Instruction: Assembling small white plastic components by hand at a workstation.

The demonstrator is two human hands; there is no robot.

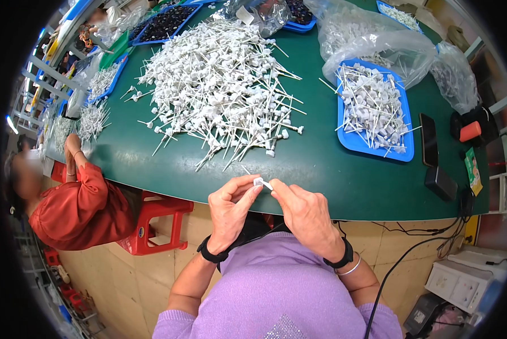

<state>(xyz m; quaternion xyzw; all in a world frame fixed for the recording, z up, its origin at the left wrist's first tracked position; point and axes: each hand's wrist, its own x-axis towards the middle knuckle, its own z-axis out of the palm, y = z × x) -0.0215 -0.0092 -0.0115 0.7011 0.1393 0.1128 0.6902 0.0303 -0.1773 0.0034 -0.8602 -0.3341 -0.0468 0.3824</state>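
Observation:
Just past the near edge of the green table, my two hands meet at the fingertips. My left hand [228,210] is closed, thumb and forefinger pinching the head of a small white plastic piece [258,181]. A thin white stem [267,185] runs from that head into the pinched fingers of my right hand [307,217]; I cannot make out whether head and stem are one part. Beyond my hands lies a big heap of white knob-headed plastic pieces with thin stems [219,85]. More of these pieces fill a blue tray [366,148] on the right.
Clear plastic bags [394,48] of white pieces lie at the back right. A phone [428,138] and a black box [441,183] rest by the right edge. Blue trays of dark pieces [166,24] stand far back. A red-sleeved co-worker [81,212] works at left beside a red stool [157,223].

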